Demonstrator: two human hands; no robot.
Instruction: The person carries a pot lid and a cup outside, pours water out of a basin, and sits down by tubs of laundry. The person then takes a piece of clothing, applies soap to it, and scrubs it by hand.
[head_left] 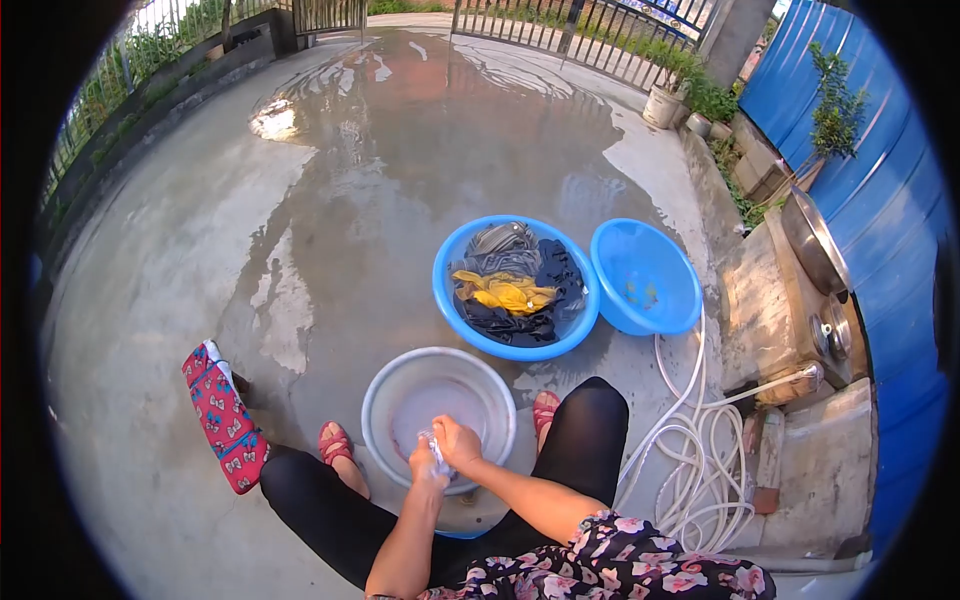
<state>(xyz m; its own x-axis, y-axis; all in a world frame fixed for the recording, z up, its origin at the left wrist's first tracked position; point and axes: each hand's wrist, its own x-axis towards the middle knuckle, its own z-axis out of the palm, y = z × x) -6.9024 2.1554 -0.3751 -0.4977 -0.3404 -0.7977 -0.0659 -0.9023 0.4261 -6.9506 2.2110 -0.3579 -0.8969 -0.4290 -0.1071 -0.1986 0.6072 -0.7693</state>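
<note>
Both hands are over a grey-white basin (375,405) between my feet, with pale, cloudy water in it. My left hand (424,460) is closed round a small, pale wet cloth (437,456). On the same cloth, my right hand (458,443) grips from the other side, close against the left. Most of the cloth is hidden by the fingers, so its kind does not show. Beyond the basin sits a blue tub (441,285) of wet clothes, with a yellow garment (505,292) on top of dark and grey ones.
A second blue basin (645,280) touches the tub on its right. A coiled white hose (690,470) lies at the right, near a metal bowl (815,240) by the blue wall. At the left is a red patterned padded stool (222,420). Wet concrete (400,180) spreads toward the gate.
</note>
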